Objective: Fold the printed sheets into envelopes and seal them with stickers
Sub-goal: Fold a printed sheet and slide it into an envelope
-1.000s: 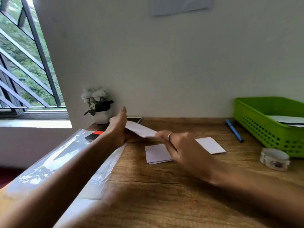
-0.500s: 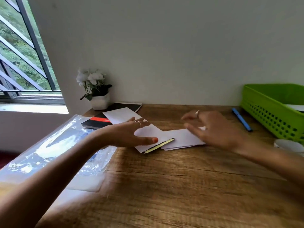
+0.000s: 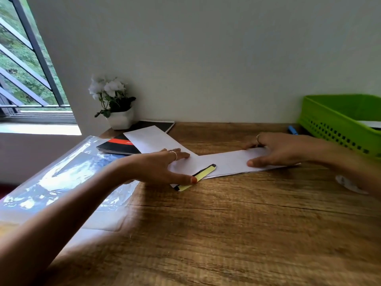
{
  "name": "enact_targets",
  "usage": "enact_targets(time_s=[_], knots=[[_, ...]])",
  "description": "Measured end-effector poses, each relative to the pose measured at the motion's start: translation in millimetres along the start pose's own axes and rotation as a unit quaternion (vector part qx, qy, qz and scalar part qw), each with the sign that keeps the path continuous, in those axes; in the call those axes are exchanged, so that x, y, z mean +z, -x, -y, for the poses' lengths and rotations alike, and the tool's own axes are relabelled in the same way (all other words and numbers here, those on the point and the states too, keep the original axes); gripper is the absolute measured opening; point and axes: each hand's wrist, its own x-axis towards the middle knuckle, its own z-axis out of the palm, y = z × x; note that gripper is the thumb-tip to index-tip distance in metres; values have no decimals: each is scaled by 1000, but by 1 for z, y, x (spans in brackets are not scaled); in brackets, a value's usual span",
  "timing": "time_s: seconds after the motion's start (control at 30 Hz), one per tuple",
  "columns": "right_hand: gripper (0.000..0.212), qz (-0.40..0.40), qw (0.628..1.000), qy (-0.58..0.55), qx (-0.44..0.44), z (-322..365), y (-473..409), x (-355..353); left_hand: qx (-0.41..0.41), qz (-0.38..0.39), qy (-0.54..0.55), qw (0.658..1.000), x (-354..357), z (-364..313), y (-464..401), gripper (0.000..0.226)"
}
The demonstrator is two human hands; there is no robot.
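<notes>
A long white folded sheet (image 3: 156, 141) lies slanted on the wooden desk (image 3: 226, 223), its near end showing a yellow and black printed edge (image 3: 198, 177). My left hand (image 3: 162, 168) rests on that near end, fingers stretched over the paper and thumb at the yellow edge. A second stack of white folded sheets (image 3: 228, 164) lies to the right, partly under the first. My right hand (image 3: 276, 149) presses down on this stack with spread fingers and thumb.
A green perforated basket (image 3: 334, 124) holding paper stands at the right, a blue pen (image 3: 292, 130) beside it. A white roll (image 3: 348, 183) peeks out under my right forearm. A black and red notebook (image 3: 119, 145), a potted white flower (image 3: 115, 104) and a clear plastic sleeve (image 3: 61, 182) sit at the left.
The long sheet came down from mid-air onto the desk. My right hand let go of it and has now landed on the stack to the right. My left hand stays on the sheet's near end.
</notes>
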Motion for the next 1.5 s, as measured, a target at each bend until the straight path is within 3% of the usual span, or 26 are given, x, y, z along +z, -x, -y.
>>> enact_targets(time_s=[0.13, 0.27, 0.5, 0.63, 0.73, 0.87, 1.1, 1.23, 1.4, 1.5], knots=[[63, -13, 1000, -12, 18, 2, -1, -2, 2, -10, 11, 1000, 3, 0, 0, 78], [68, -79, 996, 11, 34, 0, 1, -1, 17, -39, 34, 999, 3, 0, 1, 75], [36, -234, 969, -17, 73, -10, -4, 8, 36, -96, -15, 995, 10, -2, 0, 57], [20, -258, 950, -160, 77, -14, -6, 6, 35, -123, -90, 988, 21, -8, -3, 50], [7, -218, 903, -363, 79, -14, -1, 1, 45, -142, -112, 983, 25, -10, -3, 50], [8, -131, 875, -464, 54, -17, 4, -3, 46, -165, -115, 979, 26, -10, -4, 49], [11, -38, 905, -423, -33, -25, -1, 4, 27, -208, -112, 971, 29, -13, -6, 49], [32, 29, 926, -374, -46, -29, 0, 3, 4, -215, -105, 971, 30, -12, -10, 53], [16, 62, 935, -345, -53, -26, 1, 3, -1, -213, -100, 972, 31, -11, -10, 54], [17, 62, 939, -335, -46, -24, 2, 2, -4, -211, -101, 972, 30, -14, -8, 53]])
